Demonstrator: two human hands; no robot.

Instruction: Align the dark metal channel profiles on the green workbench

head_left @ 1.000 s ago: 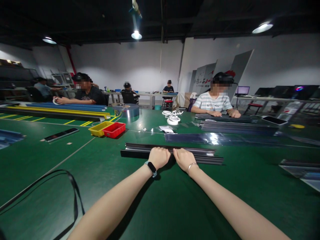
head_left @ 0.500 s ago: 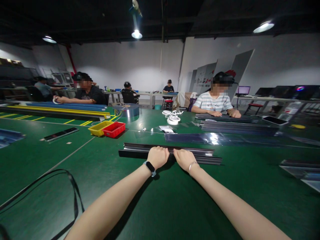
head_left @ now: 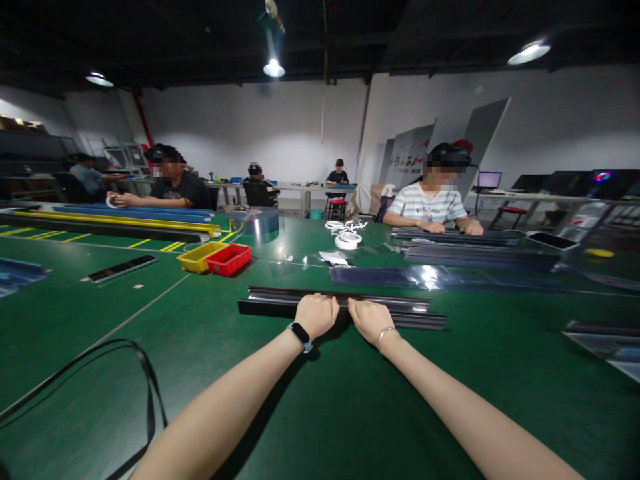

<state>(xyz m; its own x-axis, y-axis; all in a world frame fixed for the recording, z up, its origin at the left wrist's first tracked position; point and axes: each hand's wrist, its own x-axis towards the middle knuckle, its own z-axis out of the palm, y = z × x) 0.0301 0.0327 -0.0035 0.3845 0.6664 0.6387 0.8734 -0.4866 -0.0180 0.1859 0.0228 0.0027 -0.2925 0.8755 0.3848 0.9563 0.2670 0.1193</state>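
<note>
A long dark channel-shaped strip lies crosswise on the green table in front of me. My left hand is closed around its middle, with a dark-faced watch on the wrist. Just to the right, my right hand is closed on the same strip, a silver bracelet at its wrist. The two hands are close together with a small gap between the thumbs. What the fingertips do under the strip is hidden.
Beyond the strip lie a clear film, white rolls, a red tray and a yellow tray. A phone and a black strap are at left. A person works across the table.
</note>
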